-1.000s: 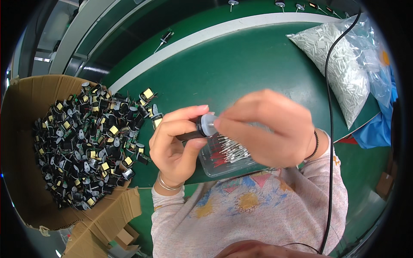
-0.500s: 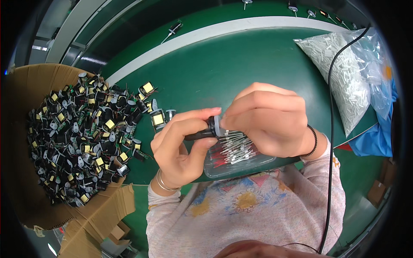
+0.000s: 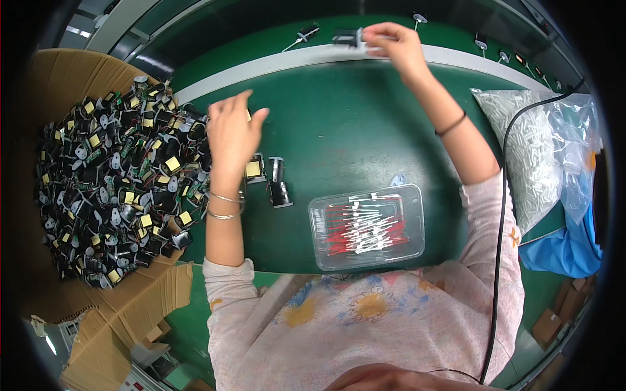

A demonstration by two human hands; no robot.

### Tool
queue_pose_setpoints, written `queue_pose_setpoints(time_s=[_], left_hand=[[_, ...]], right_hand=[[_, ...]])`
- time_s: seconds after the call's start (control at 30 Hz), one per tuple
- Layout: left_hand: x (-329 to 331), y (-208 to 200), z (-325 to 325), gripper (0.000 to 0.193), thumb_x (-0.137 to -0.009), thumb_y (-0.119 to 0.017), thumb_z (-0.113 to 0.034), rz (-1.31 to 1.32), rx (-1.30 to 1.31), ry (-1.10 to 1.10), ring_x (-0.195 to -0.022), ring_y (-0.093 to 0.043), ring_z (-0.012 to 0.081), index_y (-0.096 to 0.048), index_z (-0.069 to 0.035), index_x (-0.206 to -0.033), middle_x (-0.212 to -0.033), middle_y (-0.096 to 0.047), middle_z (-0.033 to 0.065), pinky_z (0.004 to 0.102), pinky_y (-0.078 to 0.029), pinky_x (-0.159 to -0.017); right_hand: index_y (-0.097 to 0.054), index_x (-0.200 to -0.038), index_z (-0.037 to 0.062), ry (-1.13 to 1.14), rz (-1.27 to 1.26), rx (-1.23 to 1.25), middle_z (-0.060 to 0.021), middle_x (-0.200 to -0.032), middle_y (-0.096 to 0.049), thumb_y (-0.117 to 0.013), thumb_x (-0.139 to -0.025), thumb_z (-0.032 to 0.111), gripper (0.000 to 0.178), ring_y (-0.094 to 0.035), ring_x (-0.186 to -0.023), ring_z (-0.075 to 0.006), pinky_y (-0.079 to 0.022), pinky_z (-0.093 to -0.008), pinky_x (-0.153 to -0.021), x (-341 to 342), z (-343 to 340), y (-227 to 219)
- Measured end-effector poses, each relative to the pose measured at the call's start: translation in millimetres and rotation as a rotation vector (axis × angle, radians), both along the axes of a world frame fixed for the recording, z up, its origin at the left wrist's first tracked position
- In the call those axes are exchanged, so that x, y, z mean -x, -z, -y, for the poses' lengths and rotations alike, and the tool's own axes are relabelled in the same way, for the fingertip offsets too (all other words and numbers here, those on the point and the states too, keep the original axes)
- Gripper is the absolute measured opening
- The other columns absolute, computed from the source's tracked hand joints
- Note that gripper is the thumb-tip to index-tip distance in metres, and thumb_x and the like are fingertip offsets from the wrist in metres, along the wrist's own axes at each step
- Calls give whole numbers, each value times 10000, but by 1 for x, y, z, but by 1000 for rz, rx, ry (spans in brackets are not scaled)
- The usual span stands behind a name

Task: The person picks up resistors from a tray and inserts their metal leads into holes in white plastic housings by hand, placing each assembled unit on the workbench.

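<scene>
My right hand (image 3: pixel 394 47) reaches over the white rail at the far side, its fingertips pinching a black cylindrical part with a grey end cap (image 3: pixel 347 38), blurred by motion. My left hand (image 3: pixel 229 127) is raised beside the heap of black parts (image 3: pixel 117 189) in the cardboard box; its fingers and thumb are apart and nothing shows in it. Just nearer than that hand, a black part with a yellow pad (image 3: pixel 253 169) and a dark cylindrical part (image 3: pixel 281 194) lie on the green table (image 3: pixel 365 130).
A clear plastic tub (image 3: pixel 315 257) in front of me contains red and white wire pieces. A grey flat cap (image 3: pixel 397 180) lies behind it. At right sits a bag of white tubes (image 3: pixel 521 143), crossed by a black cable (image 3: pixel 504 215). Several parts stand beyond the white rail (image 3: pixel 274 63).
My hands have parted. The right carried the black part away and up to the far rail; the left let go of it and moved left and away toward the box.
</scene>
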State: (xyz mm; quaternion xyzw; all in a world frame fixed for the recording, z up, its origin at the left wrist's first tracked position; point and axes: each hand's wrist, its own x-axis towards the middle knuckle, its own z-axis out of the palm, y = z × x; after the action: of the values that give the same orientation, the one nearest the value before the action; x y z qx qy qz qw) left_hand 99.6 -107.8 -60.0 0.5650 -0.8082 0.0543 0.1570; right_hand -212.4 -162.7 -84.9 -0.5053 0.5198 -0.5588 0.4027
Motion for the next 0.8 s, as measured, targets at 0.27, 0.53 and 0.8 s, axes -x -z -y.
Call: queue_pose_setpoints(time_s=[0.27, 0.53, 0.8], left_hand=[[-44, 17, 10, 282, -742, -628, -62, 222, 38, 56, -1055, -467, 253, -582, -159, -1003, -1078, -569, -12, 444, -321, -861], [-53, 10, 9, 218, -705, -679, -125, 312, -27, 181, -877, -522, 220, -576, -131, -898, -812, -578, 18, 391, -365, -732], [-10, -33, -10, 191, -700, -704, -162, -13, 218, 263, -858, -540, 283, -602, -74, -835, -778, -593, 65, 378, -418, -796]], right_hand=[[-496, -1228, 33, 282, 124, -348, -135, -1066, -602, -585, -862, 98, 383, -637, -794, -185, -574, -287, -678, 56, 50, 33], [-628, -840, 65, -789, -670, 288, -110, -740, -637, -635, -724, 74, 116, -633, -655, -261, -500, -373, -587, -50, -150, -46], [-607, -891, -8, -880, -1149, 100, -156, -864, -626, -599, -670, 33, 225, -654, -739, -286, -527, -373, -592, -76, -223, -23]])
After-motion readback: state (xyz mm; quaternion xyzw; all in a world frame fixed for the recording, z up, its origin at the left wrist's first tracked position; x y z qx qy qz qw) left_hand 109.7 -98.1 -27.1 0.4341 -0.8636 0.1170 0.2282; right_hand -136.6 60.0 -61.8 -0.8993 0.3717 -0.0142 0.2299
